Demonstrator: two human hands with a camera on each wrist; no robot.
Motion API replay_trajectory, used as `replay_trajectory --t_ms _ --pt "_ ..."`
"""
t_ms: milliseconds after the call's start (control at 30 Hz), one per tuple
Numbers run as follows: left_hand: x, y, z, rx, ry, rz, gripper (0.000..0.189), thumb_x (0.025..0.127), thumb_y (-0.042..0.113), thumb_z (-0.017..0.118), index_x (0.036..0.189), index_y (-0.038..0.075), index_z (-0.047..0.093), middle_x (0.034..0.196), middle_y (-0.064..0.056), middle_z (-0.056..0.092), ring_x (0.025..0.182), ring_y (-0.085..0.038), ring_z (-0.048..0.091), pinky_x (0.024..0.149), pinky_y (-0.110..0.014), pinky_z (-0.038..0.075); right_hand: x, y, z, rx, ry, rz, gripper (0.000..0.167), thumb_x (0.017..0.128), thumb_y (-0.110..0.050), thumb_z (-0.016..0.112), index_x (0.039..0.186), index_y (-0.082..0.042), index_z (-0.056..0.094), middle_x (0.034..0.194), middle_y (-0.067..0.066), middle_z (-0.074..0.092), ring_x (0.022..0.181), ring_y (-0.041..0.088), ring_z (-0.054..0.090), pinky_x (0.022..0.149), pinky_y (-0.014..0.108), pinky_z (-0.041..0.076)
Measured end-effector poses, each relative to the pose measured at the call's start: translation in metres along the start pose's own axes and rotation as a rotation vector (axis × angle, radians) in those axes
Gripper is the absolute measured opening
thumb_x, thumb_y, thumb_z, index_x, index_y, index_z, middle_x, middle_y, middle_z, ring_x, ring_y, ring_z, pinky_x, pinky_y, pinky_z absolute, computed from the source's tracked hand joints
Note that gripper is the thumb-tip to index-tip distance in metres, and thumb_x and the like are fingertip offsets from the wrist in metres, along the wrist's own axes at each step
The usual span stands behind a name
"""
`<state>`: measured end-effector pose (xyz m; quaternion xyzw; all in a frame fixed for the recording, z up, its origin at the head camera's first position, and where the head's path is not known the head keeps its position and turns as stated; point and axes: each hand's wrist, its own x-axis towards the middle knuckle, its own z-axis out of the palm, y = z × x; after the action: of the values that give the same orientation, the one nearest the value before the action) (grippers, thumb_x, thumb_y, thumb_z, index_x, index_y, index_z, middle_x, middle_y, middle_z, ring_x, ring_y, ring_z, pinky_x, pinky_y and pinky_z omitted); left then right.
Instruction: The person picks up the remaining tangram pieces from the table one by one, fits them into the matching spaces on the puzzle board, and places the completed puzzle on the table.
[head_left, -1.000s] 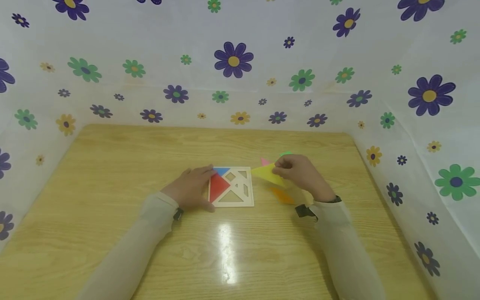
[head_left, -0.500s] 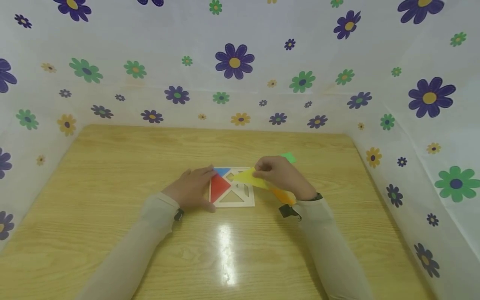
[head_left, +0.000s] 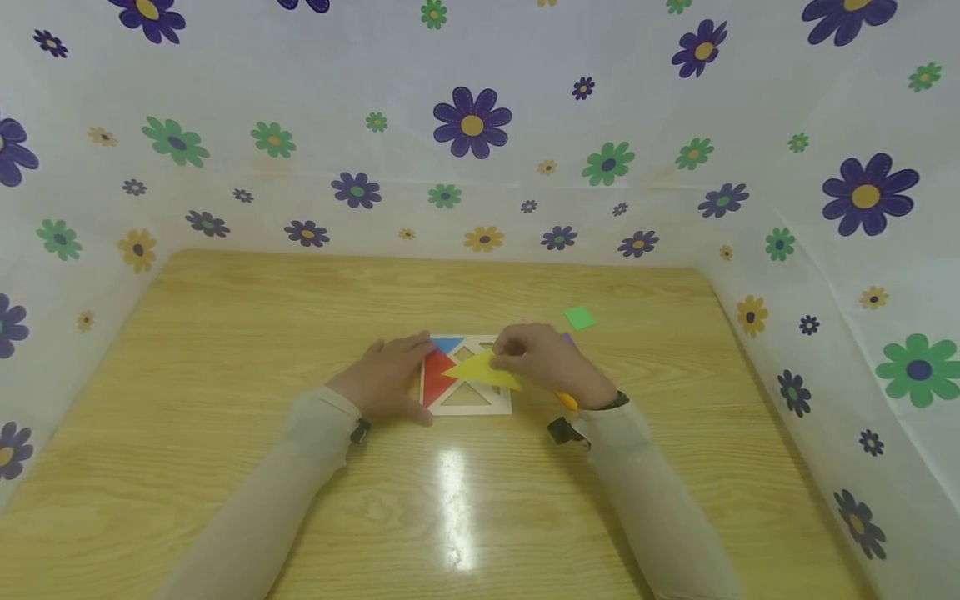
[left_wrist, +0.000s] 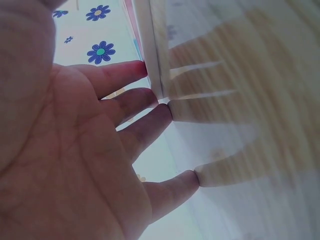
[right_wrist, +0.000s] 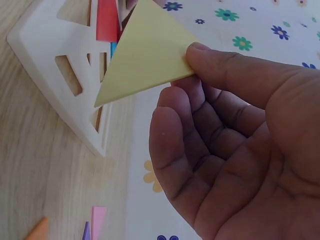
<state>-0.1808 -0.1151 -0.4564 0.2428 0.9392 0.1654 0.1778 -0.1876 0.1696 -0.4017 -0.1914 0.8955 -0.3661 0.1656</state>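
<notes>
A white tangram board (head_left: 474, 410) with cut-out shapes lies flat on the table. A red triangle (head_left: 433, 385) and a blue triangle (head_left: 446, 342) sit in its left part. My left hand (head_left: 386, 379) rests at the board's left side; in the left wrist view its fingertips touch the edge and the tabletop, fingers extended. Between thumb and fingers, my right hand (head_left: 551, 360) pinches a yellow triangle (right_wrist: 145, 55) by one edge. The triangle is held above the board, one point toward the red piece, and hides some of the cut-outs.
A green square (head_left: 580, 317) lies right of the board on the wooden table (head_left: 337, 500). Partly behind the right hand are an orange piece (head_left: 567, 401) and a purple one (head_left: 568, 338). The right wrist view shows a pink piece (right_wrist: 98, 220). Flowered cloth (head_left: 405, 158) encloses the table.
My right hand has carried the yellow triangle leftward from beside the board to over it. The green square is now uncovered. My left hand has stayed at the board's edge.
</notes>
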Motion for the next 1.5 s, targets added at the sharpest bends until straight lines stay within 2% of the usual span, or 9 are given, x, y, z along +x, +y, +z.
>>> replay_trajectory --t_ms 300,633,833,1133,1500 --pt "-0.001 0.001 -0.002 0.003 0.007 0.008 0.119 0.073 0.066 0.083 0.165 0.017 0.026 0.173 -0.005 0.018 0.158 -0.03 0.02 0.127 -0.059 0.012 0.003 0.001 0.007 0.006 -0.046 -0.033 0.01 0.098 -0.02 0.073 0.089 -0.016 0.072 0.087 -0.004 0.07 0.073 0.013 0.056 0.068 0.03 0.05" --pt "0.001 -0.001 0.0 0.007 0.007 0.007 0.119 0.074 0.067 0.082 0.166 0.018 0.025 0.173 -0.003 0.017 0.158 -0.029 0.02 0.127 -0.058 0.012 0.004 0.0 0.016 0.0 -0.093 0.035 0.012 0.099 -0.025 0.072 0.088 -0.018 0.072 0.086 -0.004 0.066 0.08 0.017 0.056 0.074 0.033 0.051" --pt "0.001 -0.002 0.0 0.005 0.0 0.006 0.118 0.074 0.068 0.082 0.166 0.019 0.025 0.173 -0.002 0.017 0.158 -0.028 0.019 0.127 -0.057 0.011 0.007 0.003 0.023 -0.016 -0.098 0.004 0.012 0.099 -0.025 0.072 0.089 -0.018 0.074 0.084 -0.004 0.068 0.08 0.016 0.056 0.076 0.033 0.051" --pt "0.0 -0.001 -0.001 0.009 0.0 0.007 0.117 0.075 0.066 0.082 0.166 0.018 0.026 0.173 -0.003 0.017 0.158 -0.028 0.019 0.127 -0.057 0.011 0.011 0.005 0.026 -0.063 -0.117 -0.013 0.013 0.098 -0.023 0.072 0.087 -0.017 0.074 0.079 -0.007 0.066 0.074 0.013 0.052 0.07 0.029 0.045" --pt "0.0 -0.002 0.0 0.007 0.002 0.009 0.118 0.074 0.067 0.082 0.166 0.017 0.026 0.173 -0.003 0.018 0.158 -0.029 0.02 0.127 -0.058 0.011 0.013 0.006 0.031 -0.079 -0.119 -0.024 0.008 0.096 -0.02 0.074 0.089 -0.017 0.073 0.081 -0.008 0.066 0.076 0.012 0.055 0.072 0.028 0.048"
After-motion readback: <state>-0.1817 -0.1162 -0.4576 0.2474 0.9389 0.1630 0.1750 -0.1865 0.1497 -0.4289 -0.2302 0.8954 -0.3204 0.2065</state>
